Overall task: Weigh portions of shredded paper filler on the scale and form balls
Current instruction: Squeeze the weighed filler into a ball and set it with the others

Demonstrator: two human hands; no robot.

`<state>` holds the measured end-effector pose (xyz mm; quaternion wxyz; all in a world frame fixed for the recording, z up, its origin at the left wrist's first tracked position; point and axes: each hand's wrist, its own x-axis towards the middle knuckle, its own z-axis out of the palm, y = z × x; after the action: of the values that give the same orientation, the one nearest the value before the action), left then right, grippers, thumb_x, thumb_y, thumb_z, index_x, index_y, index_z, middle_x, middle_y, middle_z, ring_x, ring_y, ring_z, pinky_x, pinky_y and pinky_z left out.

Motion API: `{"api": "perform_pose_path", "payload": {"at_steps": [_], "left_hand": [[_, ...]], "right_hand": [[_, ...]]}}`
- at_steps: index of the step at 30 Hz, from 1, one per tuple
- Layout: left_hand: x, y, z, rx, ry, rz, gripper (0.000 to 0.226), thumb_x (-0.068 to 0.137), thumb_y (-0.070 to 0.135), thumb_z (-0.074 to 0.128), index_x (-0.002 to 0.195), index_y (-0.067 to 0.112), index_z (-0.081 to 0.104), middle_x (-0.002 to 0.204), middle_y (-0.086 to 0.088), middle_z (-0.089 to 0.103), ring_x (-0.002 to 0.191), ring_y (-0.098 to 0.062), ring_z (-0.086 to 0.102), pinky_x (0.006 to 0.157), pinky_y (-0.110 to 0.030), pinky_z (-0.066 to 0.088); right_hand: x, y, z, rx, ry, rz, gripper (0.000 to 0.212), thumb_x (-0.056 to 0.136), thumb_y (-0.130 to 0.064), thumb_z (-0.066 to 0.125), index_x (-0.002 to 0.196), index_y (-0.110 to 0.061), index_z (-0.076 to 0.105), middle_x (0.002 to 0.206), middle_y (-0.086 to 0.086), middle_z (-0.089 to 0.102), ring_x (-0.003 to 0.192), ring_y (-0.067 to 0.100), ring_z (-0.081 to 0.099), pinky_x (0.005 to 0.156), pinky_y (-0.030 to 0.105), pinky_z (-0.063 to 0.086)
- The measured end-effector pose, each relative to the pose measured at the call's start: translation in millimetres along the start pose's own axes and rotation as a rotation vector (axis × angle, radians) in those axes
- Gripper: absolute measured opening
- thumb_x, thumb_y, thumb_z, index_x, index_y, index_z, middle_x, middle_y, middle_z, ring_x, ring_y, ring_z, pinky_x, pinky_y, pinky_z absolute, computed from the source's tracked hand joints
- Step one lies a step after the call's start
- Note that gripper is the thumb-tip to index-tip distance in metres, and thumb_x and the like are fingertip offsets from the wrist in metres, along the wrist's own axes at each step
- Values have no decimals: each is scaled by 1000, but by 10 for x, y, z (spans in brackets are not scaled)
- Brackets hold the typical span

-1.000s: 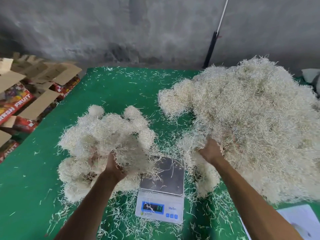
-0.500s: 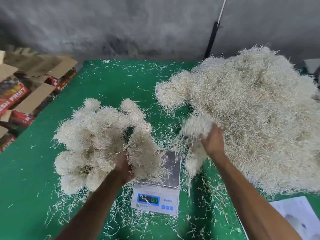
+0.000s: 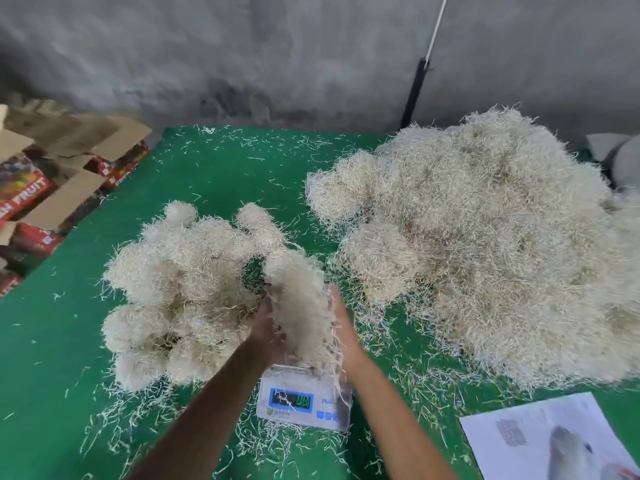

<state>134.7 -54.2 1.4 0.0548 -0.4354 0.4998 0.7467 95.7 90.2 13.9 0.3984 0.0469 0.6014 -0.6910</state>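
Observation:
Between my two hands, just above the scale [image 3: 304,401], is a portion of shredded paper filler [image 3: 300,299]. My left hand [image 3: 265,332] grips its left side with the fingers buried in the strands. My right hand [image 3: 343,329] presses against its right side with the fingers pointing up along it. The white scale has a lit blue display, and the portion hides most of its platform. A cluster of formed paper balls [image 3: 180,278] lies to the left. A large loose pile of filler [image 3: 485,244] fills the right of the green table [image 3: 221,174].
Loose paper strands are scattered over the green cloth, thickest around the scale. A printed white sheet [image 3: 543,441] lies at the front right corner. Open cardboard fruit boxes [image 3: 52,188] stand beyond the table's left edge. A grey wall with a leaning pole [image 3: 415,88] rises behind.
My right hand pulled a tuft from the big pile and carried it left. My left hand lifted its clump from the balls, and both hands have come together over the scale.

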Motion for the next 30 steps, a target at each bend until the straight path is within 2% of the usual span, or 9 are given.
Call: {"api": "perform_pose_path", "payload": {"at_steps": [2,4,6,9,12,14,18,26,30], "left_hand": [[-56,52,69,229,53,232,26,108,12,34,108,22,57,92,-16,61,60,-16,56,54,-31,51],[-31,51,68,474,44,507,42,100,-2,39,135,18,51,111,-19,64,61,-21,62,52,-34,57],[-28,51,-19,566,13,606,34,92,-6,49,107,23,60,90,-6,66,52,-12,58,45,-24,52],[60,29,-212,589,19,590,4,88,3,60,87,6,61,75,-15,68,61,-18,65,55,-35,58],[158,-127,-401,408,80,506,8,93,12,60,91,7,66,84,-17,69,74,-23,71,61,-40,63],[187,-292,-505,370,226,423,13,95,17,59,88,9,66,78,-12,69,68,-23,69,57,-39,60],[217,-607,-694,396,276,208,24,96,17,56,84,0,68,77,-20,70,54,-17,63,50,-27,50],[143,-791,-829,406,305,316,36,96,31,60,79,0,64,61,-9,55,52,-15,46,47,-21,37],[157,-786,-770,416,269,342,37,96,36,60,78,4,63,63,-5,62,52,-15,55,49,-25,48]], "right_hand": [[-21,-13,45,201,-3,74,89,88,-77,47,155,-17,44,159,14,44,148,34,40,123,54,27],[23,-73,35,105,73,0,100,85,-75,48,162,-14,31,167,14,28,154,38,26,124,55,26],[61,-110,-3,-53,135,-90,88,96,-59,56,165,-18,20,170,7,21,156,30,22,123,48,24],[71,-218,-94,-299,241,-335,95,88,-59,72,162,-27,22,162,7,37,147,27,39,119,48,33],[179,-220,-156,-650,254,-582,97,81,-80,67,159,-43,22,167,-1,29,145,17,36,117,50,37],[294,-131,-159,-807,190,-517,98,77,-85,66,157,-53,18,169,-3,25,143,15,36,116,50,35],[467,134,-258,-1458,81,-372,95,85,-76,63,159,-28,27,165,9,35,141,29,47,118,49,39],[222,247,-473,-1007,338,-504,95,87,-90,38,158,-27,35,160,3,41,142,25,46,110,40,37],[146,322,-482,-1016,334,-470,93,91,-85,42,160,-24,30,163,3,38,145,25,44,113,46,40]]}}
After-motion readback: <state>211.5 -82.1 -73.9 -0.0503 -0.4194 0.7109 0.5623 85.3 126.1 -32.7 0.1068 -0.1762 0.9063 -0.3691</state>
